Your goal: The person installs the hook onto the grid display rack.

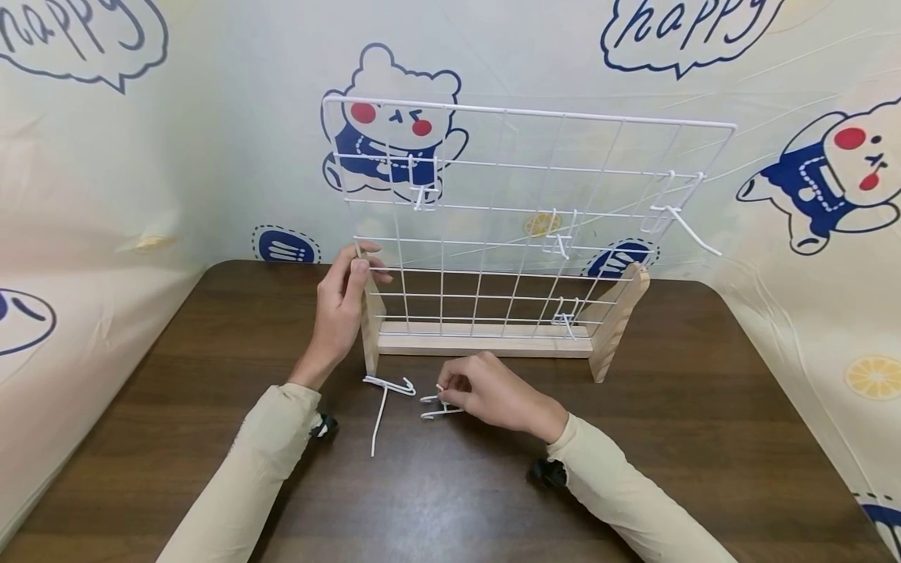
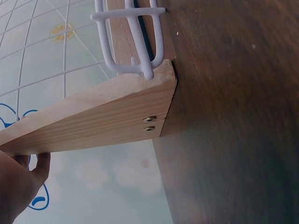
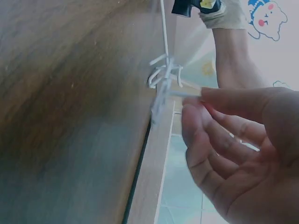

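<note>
A white wire grid rack (image 1: pixel 535 114) stands on wooden legs. My left hand (image 1: pixel 332 317) grips the upper part of its left wooden leg (image 1: pixel 371 336), thumb on the near side; in the left wrist view, part of that hand (image 2: pixel 18 186) lies against the leg (image 2: pixel 107 116). Just above the table, my right hand (image 1: pixel 496 395) pinches a white wire hook (image 1: pixel 439 412) between thumb and fingertips. That hook (image 3: pixel 161 95) looks blurred in the right wrist view. A second loose hook (image 1: pixel 378 426) lies on the table before the left leg.
Several white hooks hang on the grid, among them an upper left one (image 1: pixel 422 195), a middle one (image 1: pixel 559 244) and a low one (image 1: pixel 565 319). Another (image 1: pixel 693 228) juts out at the right edge. A patterned cloth (image 1: pixel 232 156) hangs behind the brown table (image 1: pixel 704 438).
</note>
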Motion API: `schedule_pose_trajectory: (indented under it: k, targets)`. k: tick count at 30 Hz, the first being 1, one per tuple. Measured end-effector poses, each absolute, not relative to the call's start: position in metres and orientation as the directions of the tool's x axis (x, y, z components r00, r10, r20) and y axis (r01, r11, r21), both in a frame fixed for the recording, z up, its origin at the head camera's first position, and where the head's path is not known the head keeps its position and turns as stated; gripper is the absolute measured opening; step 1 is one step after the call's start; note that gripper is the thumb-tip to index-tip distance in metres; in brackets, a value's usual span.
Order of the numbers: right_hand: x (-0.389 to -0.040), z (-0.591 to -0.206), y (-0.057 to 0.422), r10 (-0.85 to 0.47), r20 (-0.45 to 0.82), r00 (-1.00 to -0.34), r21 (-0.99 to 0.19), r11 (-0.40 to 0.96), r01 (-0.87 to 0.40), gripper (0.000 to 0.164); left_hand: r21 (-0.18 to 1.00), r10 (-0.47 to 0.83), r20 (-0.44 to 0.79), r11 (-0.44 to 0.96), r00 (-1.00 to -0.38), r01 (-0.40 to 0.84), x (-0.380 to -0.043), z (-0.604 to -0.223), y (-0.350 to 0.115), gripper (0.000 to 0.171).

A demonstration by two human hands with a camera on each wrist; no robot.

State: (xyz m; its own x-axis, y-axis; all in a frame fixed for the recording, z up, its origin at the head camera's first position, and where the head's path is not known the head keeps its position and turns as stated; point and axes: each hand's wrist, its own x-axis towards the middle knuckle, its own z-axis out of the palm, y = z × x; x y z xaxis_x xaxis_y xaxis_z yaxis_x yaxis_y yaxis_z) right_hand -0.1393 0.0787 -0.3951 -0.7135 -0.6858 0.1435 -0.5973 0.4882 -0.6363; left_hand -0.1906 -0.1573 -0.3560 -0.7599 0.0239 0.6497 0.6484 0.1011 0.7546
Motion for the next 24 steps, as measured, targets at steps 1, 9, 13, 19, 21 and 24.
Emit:
schedule_pose_trajectory:
  k: [1,9,13,19,21,24]
  targets:
    - [-0.139,-0.395,0.078,-0.682,0.15,-0.716,-0.655,0.473,-0.589,0.005,0.755,0.024,0.649,0.101,-0.76,0.648,-0.19,-0.356,-0.157,0.029]
    - [-0.139,-0.392,0.08,-0.666,0.116,-0.737,-0.877,0.28,-0.391,0.005,0.746,0.024,0.658,0.11,-0.752,0.656,-0.189,-0.356,-0.156,0.028]
    - [-0.138,-0.387,0.08,-0.673,0.065,-0.736,-0.955,0.171,-0.241,0.005,0.745,0.023,0.66,0.113,-0.751,0.657,-0.189,-0.356,-0.155,0.029]
    - [-0.14,-0.382,0.081,-0.717,0.055,-0.695,-0.992,0.043,-0.122,0.007,0.745,0.016,0.661,0.113,-0.751,0.658,-0.19,-0.356,-0.156,0.029]
    - [-0.141,-0.381,0.081,-0.719,0.069,-0.692,-0.993,0.015,-0.115,0.008,0.743,0.015,0.663,0.114,-0.749,0.66,-0.19,-0.356,-0.156,0.029]
    - [-0.141,-0.379,0.083,-0.709,0.078,-0.701,-0.993,0.006,-0.117,0.013,0.737,0.019,0.669,0.113,-0.743,0.666,-0.191,-0.356,-0.156,0.029]
